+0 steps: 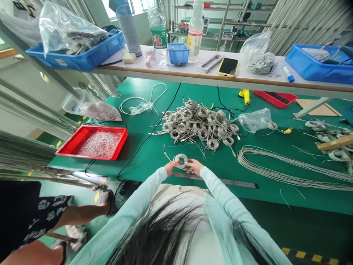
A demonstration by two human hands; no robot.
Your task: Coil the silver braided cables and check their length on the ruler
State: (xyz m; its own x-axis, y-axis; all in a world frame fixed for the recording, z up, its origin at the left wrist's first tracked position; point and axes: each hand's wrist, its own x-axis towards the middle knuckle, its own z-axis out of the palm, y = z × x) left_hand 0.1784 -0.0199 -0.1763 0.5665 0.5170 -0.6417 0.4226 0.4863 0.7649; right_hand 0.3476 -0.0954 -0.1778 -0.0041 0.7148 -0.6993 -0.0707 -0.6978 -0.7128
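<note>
My left hand (171, 167) and my right hand (194, 166) hold a small coil of thin grey-white cable (180, 161) between them, just above the green work mat (154, 154). The fingers of both hands pinch its edges. A steel ruler (215, 179) lies on the mat right below my wrists. Beyond the hands sits a heap of similar coiled cables (195, 123) with metal ends. A few loose wire ends (202, 149) stick out towards my hands.
Long cable loops (275, 165) lie to the right, and a red tray of white wires (92, 142) to the left. A black cord (146, 140) crosses the mat. A raised shelf (176, 68) holds blue bins, bottles and a phone. A co-worker's legs (82, 209) stand at lower left.
</note>
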